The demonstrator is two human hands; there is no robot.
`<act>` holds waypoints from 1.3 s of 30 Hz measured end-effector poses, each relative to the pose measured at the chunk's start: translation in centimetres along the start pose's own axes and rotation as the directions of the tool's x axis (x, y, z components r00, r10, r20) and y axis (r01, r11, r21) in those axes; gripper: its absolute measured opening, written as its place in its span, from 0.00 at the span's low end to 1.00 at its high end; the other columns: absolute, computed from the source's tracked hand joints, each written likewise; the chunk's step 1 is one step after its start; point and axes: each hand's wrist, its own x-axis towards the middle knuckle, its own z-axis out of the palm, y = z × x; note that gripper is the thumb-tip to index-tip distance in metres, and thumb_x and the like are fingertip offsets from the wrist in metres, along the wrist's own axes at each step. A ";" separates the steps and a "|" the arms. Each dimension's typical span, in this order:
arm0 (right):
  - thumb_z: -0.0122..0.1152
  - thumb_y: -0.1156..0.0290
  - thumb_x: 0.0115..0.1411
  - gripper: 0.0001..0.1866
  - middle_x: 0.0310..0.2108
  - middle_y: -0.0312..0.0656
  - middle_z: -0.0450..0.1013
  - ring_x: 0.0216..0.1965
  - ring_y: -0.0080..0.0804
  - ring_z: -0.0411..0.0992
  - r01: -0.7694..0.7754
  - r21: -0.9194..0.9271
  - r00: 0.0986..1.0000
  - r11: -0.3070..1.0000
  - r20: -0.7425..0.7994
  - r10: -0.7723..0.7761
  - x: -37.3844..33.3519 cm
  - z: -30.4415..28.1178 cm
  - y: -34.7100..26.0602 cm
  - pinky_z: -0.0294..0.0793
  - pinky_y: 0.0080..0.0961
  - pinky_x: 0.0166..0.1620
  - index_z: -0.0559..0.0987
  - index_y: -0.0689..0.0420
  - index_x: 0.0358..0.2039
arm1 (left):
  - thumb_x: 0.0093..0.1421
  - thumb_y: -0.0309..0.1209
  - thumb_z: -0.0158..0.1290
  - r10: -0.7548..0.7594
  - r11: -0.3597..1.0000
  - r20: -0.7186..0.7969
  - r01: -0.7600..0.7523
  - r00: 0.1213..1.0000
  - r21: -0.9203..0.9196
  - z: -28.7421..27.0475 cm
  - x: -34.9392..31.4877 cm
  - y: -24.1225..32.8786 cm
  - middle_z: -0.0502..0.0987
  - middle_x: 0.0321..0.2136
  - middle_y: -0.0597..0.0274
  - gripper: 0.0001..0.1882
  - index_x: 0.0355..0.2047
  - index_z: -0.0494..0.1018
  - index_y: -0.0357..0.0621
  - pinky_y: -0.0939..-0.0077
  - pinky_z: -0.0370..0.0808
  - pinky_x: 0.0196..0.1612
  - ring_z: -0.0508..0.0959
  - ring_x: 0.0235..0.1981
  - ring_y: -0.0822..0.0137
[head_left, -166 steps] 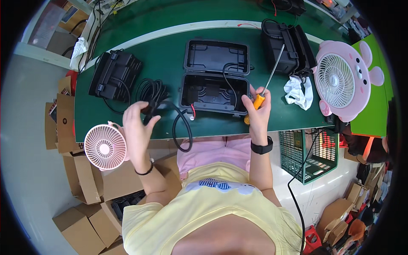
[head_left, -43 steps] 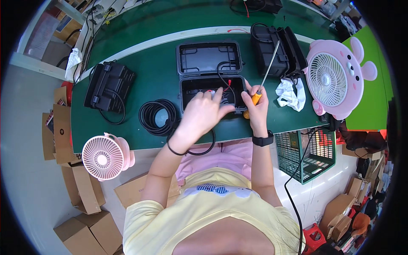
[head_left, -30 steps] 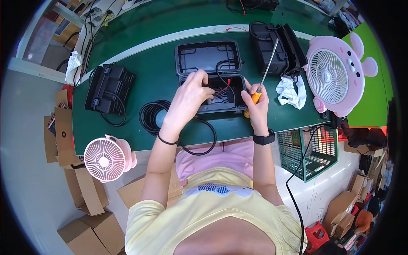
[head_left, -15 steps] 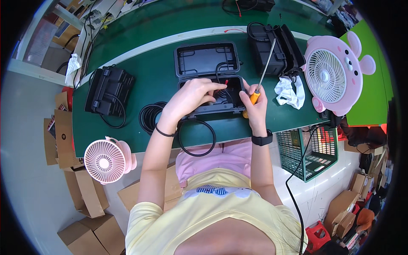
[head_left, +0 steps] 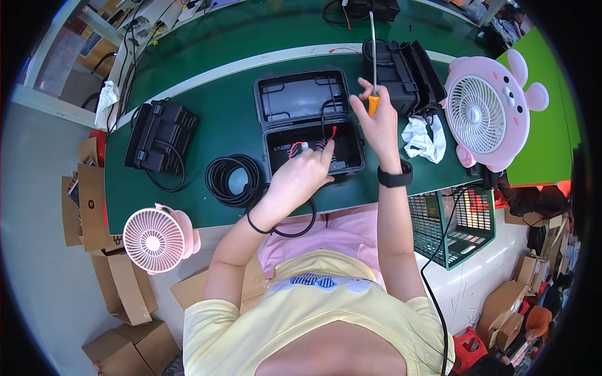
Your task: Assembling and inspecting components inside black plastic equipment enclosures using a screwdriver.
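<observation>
An open black plastic box stands at the table's middle, its lid tipped back on the far side. Red wire ends, a white connector and dark cable show inside. My left hand lies over the box's near edge, index finger stretched toward the wires and thumb apart. Nothing is seen in its fingers, though the palm side is hidden. Right of the box, my right hand grips a screwdriver by its orange handle, the long shaft pointing away from me.
Coiled black cable lies left of the box. Other black boxes stand at left and back right. A white cloth and a pink animal-shaped fan are at right. A small pink fan sits at the near left edge.
My right hand has moved away from the box's side, swinging the screwdriver farther up and left. My left hand has drawn back toward me, uncovering the white connector inside the box.
</observation>
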 end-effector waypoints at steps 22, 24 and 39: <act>0.57 0.86 0.62 0.17 0.59 0.60 0.70 0.49 0.22 0.73 0.021 0.529 1.000 0.848 0.005 -0.028 -4.5 -2.5 -3.3 0.69 0.14 0.44 0.59 0.53 0.33 | 0.52 0.26 0.58 0.020 0.999 -0.078 -0.022 0.997 -0.032 -0.3 -1.4 -0.2 0.77 0.28 0.60 0.31 0.60 0.70 0.46 0.70 0.80 0.37 0.80 0.32 0.60; 0.57 0.85 0.62 0.16 0.58 0.58 0.72 0.31 0.12 0.70 -0.050 0.493 0.999 0.868 0.031 0.040 -6.0 -2.7 -3.8 0.68 0.10 0.33 0.59 0.53 0.33 | 0.52 0.33 0.64 -0.018 0.958 0.106 0.047 0.994 -0.282 -1.9 0.1 -1.6 0.81 0.34 0.52 0.28 0.56 0.74 0.48 0.63 0.80 0.40 0.82 0.35 0.53; 0.55 0.84 0.62 0.16 0.57 0.51 0.75 0.23 0.13 0.65 -0.042 0.244 0.999 0.969 -0.009 0.046 -7.5 -2.4 -3.8 0.68 0.12 0.28 0.58 0.55 0.30 | 0.47 0.44 0.68 -0.162 0.957 -0.282 0.081 0.945 -0.278 -3.4 -4.2 -5.4 0.75 0.54 0.57 0.33 0.54 0.76 0.45 0.54 0.65 0.63 0.69 0.60 0.49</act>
